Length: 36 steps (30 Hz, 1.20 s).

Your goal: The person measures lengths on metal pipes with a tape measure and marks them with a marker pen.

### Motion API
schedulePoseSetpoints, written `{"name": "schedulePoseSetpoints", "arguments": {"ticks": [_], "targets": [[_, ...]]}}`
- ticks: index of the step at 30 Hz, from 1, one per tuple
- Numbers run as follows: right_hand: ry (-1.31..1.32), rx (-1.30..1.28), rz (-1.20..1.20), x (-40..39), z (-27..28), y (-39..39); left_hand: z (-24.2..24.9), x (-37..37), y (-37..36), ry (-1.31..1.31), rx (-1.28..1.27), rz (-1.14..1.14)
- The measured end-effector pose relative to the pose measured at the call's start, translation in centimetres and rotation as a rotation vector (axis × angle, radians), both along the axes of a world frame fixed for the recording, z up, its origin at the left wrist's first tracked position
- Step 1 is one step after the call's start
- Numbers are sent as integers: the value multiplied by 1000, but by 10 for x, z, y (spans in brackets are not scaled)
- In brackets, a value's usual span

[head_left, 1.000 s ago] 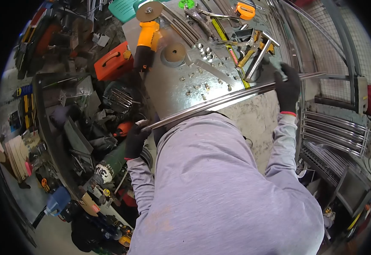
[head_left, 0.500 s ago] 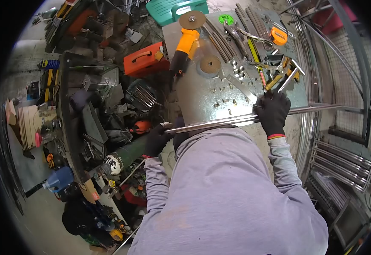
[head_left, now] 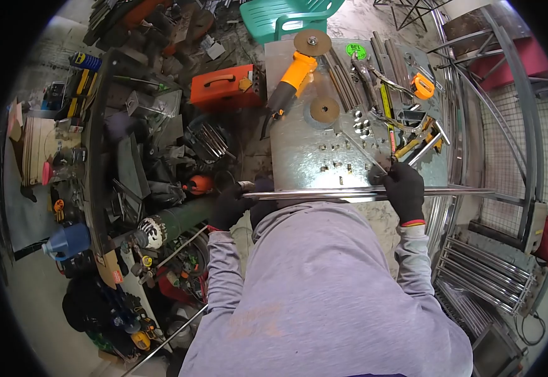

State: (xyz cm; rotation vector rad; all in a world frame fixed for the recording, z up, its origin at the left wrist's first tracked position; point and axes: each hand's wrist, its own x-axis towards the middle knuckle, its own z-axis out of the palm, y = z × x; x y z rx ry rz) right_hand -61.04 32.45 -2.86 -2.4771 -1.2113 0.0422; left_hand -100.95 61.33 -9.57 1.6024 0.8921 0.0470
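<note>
Long shiny metal tubes run level across the front of my body, along the near edge of the metal-topped table. My left hand, in a black glove, is closed round their left end. My right hand, gloved the same way, grips them farther right, and they stick out well past it. Right at my right fingertips is the near end of a thin flat metal strip. Several small metal pieces lie on the tabletop beyond the tubes.
An orange angle grinder rests by a cutting disc. A tape measure, pliers and a yellow level crowd the table's right side. A red toolbox stands left. A metal frame rises at right.
The tubes, earlier slanting up to the right, now lie level. My right hand has come down closer to my body with them. The whole view has shifted slightly.
</note>
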Motion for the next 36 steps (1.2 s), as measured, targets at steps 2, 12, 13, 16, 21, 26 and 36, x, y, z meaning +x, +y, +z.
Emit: {"name": "schedulePoseSetpoints", "arguments": {"ticks": [2,12,13,16,21,26,36], "targets": [[533,26,-217,6,22,5,-2,3,2,7,-17,3],[1025,603,-295,37,-12,85,1,3,2,8,5,-37],[899,548,-337,45,-27,101,2,5,3,30,-19,-29],[706,447,-357,50,-45,139,-4,1,4,11,-55,-18],[279,118,-181,37,-46,163,-11,-1,0,-19,-40,28],[186,311,-234,37,-14,118,-48,-15,4,-68,282,-40],[400,460,-729,110,-9,-83,-7,1,2,-2,72,-14]]}}
